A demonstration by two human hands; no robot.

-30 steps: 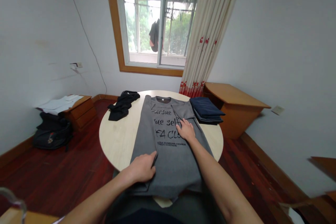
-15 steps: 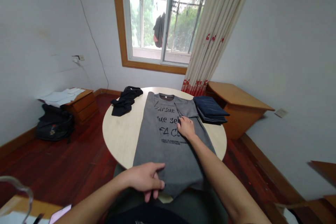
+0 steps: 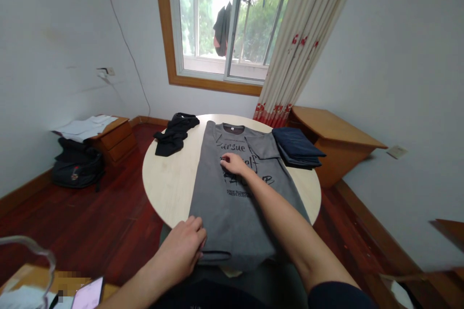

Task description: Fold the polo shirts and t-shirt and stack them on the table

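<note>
A grey T-shirt [image 3: 221,203] with black lettering lies lengthwise on the round pale table [image 3: 168,183], its sides folded in. My left hand [image 3: 183,248] rests on the shirt's near left corner at the hem, fingers curled onto the cloth. My right hand [image 3: 234,163] lies flat on the chest print, fingers stretched toward the left. A black garment [image 3: 174,134] is bunched at the table's far left. A folded dark blue stack [image 3: 295,147] sits at the far right.
A wooden cabinet [image 3: 335,142] stands right of the table. At the left wall is a low drawer unit [image 3: 112,137] with white cloth on it and a black bag [image 3: 78,169] beside it. A phone [image 3: 87,294] lies at the bottom left. Behind are a window and a curtain.
My right hand slid left across the print from the shirt's right side. My left hand moved from the middle of the hem to its left corner. The view tilted a little.
</note>
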